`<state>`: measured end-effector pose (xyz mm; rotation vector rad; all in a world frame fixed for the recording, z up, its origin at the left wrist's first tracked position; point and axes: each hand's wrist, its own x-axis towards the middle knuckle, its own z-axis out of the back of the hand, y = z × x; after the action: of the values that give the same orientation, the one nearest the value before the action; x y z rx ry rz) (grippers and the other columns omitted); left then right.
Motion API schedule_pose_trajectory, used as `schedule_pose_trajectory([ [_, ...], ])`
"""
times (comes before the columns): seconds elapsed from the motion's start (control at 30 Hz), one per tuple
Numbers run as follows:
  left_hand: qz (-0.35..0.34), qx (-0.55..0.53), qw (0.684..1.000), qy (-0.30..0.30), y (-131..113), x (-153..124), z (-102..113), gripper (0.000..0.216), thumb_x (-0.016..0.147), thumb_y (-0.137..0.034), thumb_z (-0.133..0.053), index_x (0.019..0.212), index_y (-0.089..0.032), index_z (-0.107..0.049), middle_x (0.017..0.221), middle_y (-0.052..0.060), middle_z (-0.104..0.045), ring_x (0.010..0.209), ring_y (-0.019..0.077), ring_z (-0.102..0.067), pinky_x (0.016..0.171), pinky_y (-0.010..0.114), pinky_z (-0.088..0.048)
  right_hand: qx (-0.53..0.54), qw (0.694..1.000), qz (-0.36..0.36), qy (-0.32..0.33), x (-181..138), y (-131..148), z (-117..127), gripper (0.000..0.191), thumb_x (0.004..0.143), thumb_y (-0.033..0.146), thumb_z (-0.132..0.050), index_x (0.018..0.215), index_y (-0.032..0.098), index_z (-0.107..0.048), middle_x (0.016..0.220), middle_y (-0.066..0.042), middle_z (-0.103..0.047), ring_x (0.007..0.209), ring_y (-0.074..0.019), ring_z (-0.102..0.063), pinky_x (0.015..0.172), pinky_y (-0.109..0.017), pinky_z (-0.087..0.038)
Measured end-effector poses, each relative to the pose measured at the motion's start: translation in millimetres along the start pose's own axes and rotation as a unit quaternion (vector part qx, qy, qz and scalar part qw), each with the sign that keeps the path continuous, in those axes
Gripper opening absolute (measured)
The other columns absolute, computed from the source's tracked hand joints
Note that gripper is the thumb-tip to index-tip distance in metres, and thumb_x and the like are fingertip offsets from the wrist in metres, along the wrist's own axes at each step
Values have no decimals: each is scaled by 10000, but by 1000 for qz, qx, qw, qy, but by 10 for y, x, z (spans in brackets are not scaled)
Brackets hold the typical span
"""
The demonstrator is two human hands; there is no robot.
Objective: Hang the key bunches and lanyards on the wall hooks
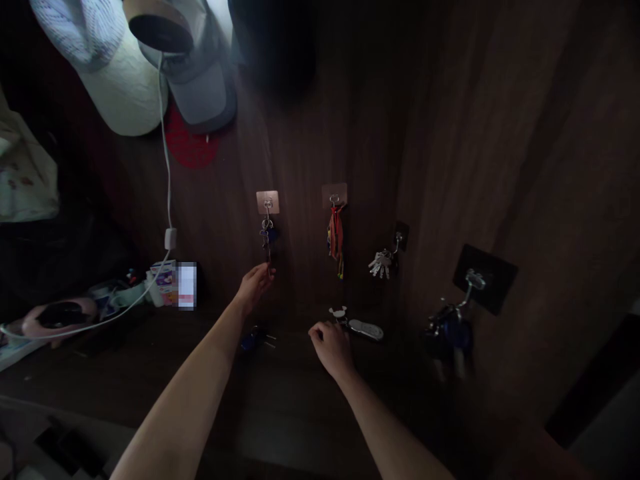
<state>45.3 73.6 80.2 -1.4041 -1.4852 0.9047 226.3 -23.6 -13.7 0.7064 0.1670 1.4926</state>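
Observation:
My left hand (255, 287) pinches the lower end of a small key bunch (268, 240) with a dark blue fob, which hangs from a metal hook on a tan adhesive pad (267, 203). My right hand (333, 348) rests curled on the dark wooden shelf (295, 393), just below a white mouse-shaped charm (339, 313) joined to a white-and-grey key fob (366, 329). Left of it lies a blue-handled key (255, 340). Its fingers show nothing between them.
A striped tassel (336, 233) hangs from a second pad. Silver keys (381, 264) and a large blue-fobbed bunch (450, 331) hang further right. Caps (193, 87) and a white cable (167, 167) hang at upper left, above boxes (165, 283) and a pink object (60, 315).

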Motion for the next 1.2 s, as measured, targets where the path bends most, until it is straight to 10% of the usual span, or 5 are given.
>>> schedule_pose_trajectory([
  [0.77, -84, 113, 977, -158, 441, -757, 501, 298, 649, -296, -642, 914, -165, -605, 834, 40, -662, 666, 118, -614, 611, 228, -475, -19, 1000, 5, 2, -19, 6, 6, 219, 849, 266, -446, 800, 251, -659, 894, -4, -665, 927, -177, -547, 753, -273, -332],
  [1.0, -121, 372, 887, -246, 542, -955, 772, 199, 769, -278, -485, 909, -215, -612, 831, 39, -682, 790, 191, -637, 729, 283, -462, -25, 1000, 17, -2, -32, -14, -7, 228, 850, 272, -439, 821, 243, -664, 887, -15, -669, 921, -178, -555, 763, -270, -347],
  [1.2, -64, 603, 768, -205, 525, -1110, 653, 322, 834, -311, -396, 1049, -206, -613, 1064, 111, -645, 1022, 276, -557, 820, 376, -415, 55, 998, 23, 14, -9, -75, 18, 229, 831, 268, -447, 802, 234, -671, 900, -7, -679, 887, -166, -589, 779, -267, -382],
])
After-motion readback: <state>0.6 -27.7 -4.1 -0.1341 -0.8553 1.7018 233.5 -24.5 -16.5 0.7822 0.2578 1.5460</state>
